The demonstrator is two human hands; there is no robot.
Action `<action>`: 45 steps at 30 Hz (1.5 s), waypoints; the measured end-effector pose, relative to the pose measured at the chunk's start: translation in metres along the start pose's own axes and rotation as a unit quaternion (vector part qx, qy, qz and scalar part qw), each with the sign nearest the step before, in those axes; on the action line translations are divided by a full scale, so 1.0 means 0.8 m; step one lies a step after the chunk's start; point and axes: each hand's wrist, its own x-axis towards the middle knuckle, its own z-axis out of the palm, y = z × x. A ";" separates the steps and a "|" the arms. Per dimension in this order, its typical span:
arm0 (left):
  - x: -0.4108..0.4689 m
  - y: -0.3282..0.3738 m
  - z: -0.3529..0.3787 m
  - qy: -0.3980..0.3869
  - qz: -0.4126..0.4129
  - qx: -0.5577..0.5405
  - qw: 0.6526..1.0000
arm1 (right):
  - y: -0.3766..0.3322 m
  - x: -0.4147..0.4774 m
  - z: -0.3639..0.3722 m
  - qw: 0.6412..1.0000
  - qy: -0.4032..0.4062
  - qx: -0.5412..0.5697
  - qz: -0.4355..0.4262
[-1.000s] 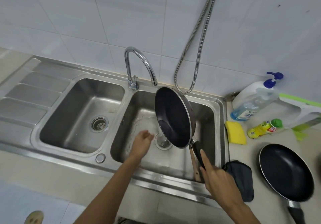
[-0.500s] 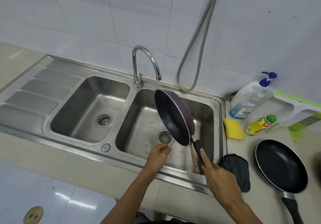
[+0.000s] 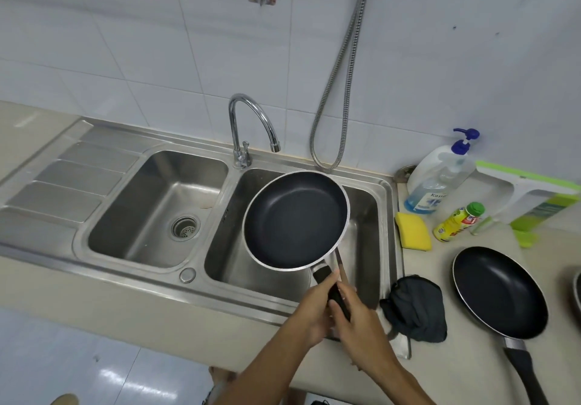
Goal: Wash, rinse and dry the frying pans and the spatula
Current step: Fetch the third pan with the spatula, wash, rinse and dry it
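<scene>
A black frying pan (image 3: 295,220) with a silver rim is held level, face up, over the right sink basin (image 3: 367,216). Both hands grip its black handle: my left hand (image 3: 314,310) from the left side and my right hand (image 3: 358,316) from the right. A second, larger black frying pan (image 3: 500,291) lies face up on the counter at the right, its handle pointing toward me. A sliver of the spatula's wooden handle (image 3: 342,268) shows in the basin just beyond the held pan's handle; the rest is hidden.
A dark cloth (image 3: 415,310) lies on the counter between sink and second pan. A yellow sponge (image 3: 412,231), soap pump bottle (image 3: 437,181) and small yellow bottle (image 3: 456,222) stand behind. The faucet (image 3: 251,125) is off. The left basin (image 3: 141,231) and drainboard (image 3: 63,178) are at the left.
The pan has turned from tilted on edge to level and face up. My left hand has left the basin and joined the right on the handle.
</scene>
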 end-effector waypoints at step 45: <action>-0.075 0.051 -0.055 0.137 0.126 0.177 0.967 | -0.067 0.141 -0.047 0.940 -0.111 -0.265 -0.182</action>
